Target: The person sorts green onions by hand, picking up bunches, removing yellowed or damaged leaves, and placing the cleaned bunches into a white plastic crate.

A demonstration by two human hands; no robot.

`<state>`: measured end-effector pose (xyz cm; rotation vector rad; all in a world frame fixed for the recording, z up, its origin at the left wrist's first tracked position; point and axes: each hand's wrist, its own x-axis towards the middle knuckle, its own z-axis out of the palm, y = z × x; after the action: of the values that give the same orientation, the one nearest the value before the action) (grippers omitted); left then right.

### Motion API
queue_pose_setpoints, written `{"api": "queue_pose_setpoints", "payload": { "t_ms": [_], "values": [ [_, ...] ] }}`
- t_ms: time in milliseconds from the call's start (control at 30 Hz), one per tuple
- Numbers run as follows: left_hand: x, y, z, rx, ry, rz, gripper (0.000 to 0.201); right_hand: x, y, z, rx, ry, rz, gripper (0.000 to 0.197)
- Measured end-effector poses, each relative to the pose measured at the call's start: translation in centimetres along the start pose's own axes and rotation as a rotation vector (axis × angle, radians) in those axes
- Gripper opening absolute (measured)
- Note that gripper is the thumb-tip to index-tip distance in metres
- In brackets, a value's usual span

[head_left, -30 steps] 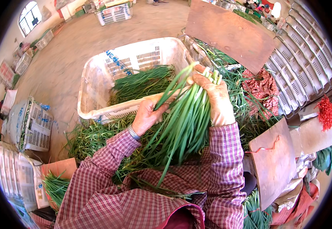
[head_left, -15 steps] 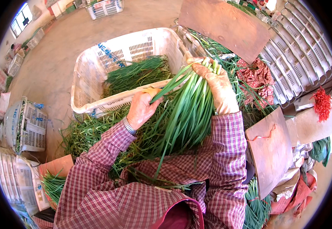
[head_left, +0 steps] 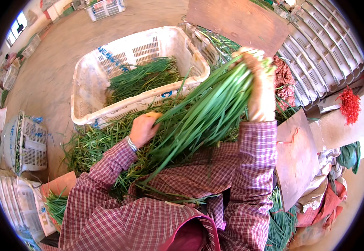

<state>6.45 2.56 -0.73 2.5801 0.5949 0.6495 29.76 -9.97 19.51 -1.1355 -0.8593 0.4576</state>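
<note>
Floor: tan and dusty-looking, running beyond and to the left of the open white crate, which I take as my landmark.
Crate load: long dark green chives, lying flat in a heap inside it.
Held bunch: more chives, off the crate's near right corner, pale stem ends uppermost at the right, leaves slanting down to the left along its near side.
Right hand: to the right of the crate; I see it wrapped firmly around the stem ends, though blur hides the exact finger placing.
Left hand: just on the near side of the crate, fingers curled against the outer leaves; from my end I cannot tell whether it pinches any.
Loose greens: spread along the crate's near side, below the left hand.
Plywood board: tilted, beyond the crate's right end.
Crumpled red cloth: right of the crate, beside the right hand.
Stacked crates: white, well to the right of my landmark.
Red strings: a hanging tuft, farther right still.
</note>
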Motion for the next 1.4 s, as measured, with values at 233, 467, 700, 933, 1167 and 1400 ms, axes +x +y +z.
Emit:
{"api": "queue_pose_setpoints", "payload": {
  "t_ms": [233,467,700,933,1167,1400],
  "values": [
    [-1.8,-2.4,-7.0,0.217,-0.362,-0.021,0.047,1.9,-1.0,-1.3,0.030,0.188,-0.097,0.026],
    [4.1,10.8,-11.5,-0.379,0.276,0.191,0.015,1.9,4.9,-1.0,0.114,0.236,-0.083,0.027],
    [10.3,14.2,-4.2,-0.550,0.424,0.120,0.023,1.0,4.0,1.3,0.249,0.215,-0.006,0.023],
    [11.8,15.0,-2.0,-0.549,0.501,0.136,0.019,0.5,3.7,1.3,0.214,0.218,-0.017,0.020],
    [12.0,15.2,-2.4,-0.538,0.511,0.157,0.009,0.6,3.6,1.5,0.222,0.226,-0.026,0.022],
    [8.2,10.5,-1.5,-0.307,0.329,0.178,0.007,1.1,3.2,-0.7,0.191,0.290,-0.064,0.022]
  ]
}}
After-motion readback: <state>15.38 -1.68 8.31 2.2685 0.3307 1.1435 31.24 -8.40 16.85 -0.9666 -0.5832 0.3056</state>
